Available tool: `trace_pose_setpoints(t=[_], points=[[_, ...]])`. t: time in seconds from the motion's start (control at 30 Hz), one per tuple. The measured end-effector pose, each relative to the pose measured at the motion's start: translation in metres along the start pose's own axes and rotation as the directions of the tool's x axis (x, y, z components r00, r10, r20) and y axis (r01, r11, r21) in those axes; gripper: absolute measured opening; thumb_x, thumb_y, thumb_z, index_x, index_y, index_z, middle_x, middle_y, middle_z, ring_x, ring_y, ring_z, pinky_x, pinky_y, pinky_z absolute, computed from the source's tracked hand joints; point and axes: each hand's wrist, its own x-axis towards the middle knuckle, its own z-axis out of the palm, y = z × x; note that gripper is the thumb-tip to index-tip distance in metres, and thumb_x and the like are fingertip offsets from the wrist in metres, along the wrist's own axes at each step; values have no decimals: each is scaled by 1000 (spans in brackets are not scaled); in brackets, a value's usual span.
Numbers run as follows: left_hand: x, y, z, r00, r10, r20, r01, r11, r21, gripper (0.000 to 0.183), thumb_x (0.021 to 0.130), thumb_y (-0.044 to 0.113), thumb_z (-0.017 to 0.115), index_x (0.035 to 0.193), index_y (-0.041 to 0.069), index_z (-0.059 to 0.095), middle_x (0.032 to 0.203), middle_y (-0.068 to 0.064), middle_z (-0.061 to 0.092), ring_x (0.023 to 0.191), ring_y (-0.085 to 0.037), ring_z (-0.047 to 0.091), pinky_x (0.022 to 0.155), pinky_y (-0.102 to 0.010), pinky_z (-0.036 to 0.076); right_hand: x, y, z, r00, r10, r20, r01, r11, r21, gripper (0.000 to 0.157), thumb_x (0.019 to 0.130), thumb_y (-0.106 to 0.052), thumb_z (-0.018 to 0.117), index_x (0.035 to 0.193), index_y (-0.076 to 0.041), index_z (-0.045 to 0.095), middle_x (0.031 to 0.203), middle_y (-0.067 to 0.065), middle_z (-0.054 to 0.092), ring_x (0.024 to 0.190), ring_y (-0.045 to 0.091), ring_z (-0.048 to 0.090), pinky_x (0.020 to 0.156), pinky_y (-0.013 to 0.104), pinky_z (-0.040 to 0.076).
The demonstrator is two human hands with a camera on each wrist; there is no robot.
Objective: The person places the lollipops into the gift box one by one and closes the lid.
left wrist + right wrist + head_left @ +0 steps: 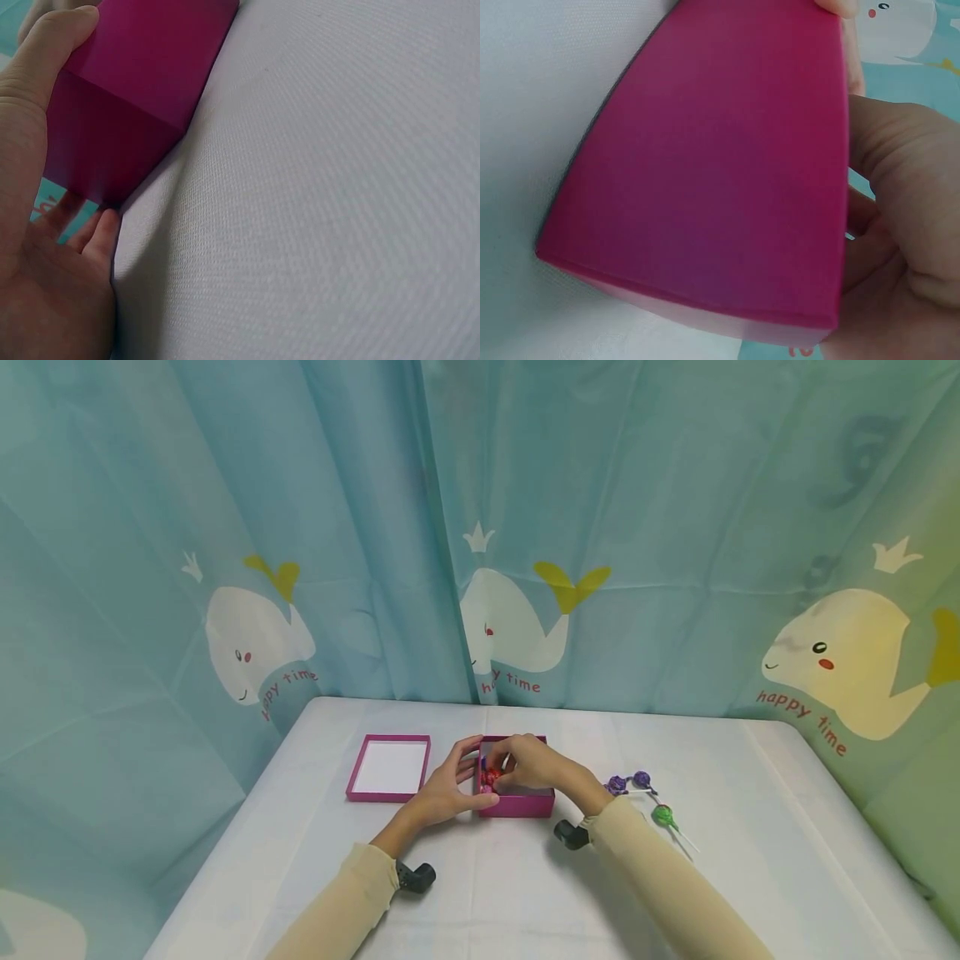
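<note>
Whale-print curtain [690, 502] behind white table [495, 893]. Magenta box [525, 808] mid-table; left hand [444, 792], loosely spread, holds its left end between thumb and fingers. Right hand [531, 762] dips inside, fingers curled about red-wrapped candy [492, 775]. Risk: slackened left hold plus leftward push could skid the box.

Teal curtain [675, 485], printed white whales [517, 622], white-covered table [510, 893]

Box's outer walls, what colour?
The box is magenta outside; clearest in the right wrist view.
</note>
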Motion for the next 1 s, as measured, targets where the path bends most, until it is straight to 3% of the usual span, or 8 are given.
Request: trace_pose_setpoints(t=[0.27,0.63,0.8,1.0], points=[[0,2,-1,1000,-2,0,2,1000,-5,97,84,30,87,159,30,26,165,-8,29,147,-33,41,118,-42,38,-3,-2,-7,1000,-28,-4,28,999,-18,32,85,-6,84,114,-2,72,106,9,74,89,19,71,74,23,59],[-2,4,1,1000,-12,-9,12,1000,0,96,84,31,87,158,28,26,165,-9,29,147,-34,40,117,-44,38,-23,0,-16,992,-61,-115,66,997,36,52,87,-16,84,134,-8,64,113,15,72,91,20,69,80,26,60],[-2,1,3,1000,-9,-16,9,1000,6,96,84,31,87,159,27,26,165,-12,29,147,-35,40,117,-46,39,-39,1,-26,980,-55,-191,63,997,37,60,87,-23,84,141,-16,58,113,9,72,92,16,69,82,32,62],[0,1,3,1000,-7,-20,7,1000,5,96,83,31,87,158,29,27,165,-11,29,147,-35,40,118,-45,38,-60,6,-41,964,-31,-263,39,999,24,63,89,-27,83,145,-18,55,115,4,71,101,27,71,85,37,62]])
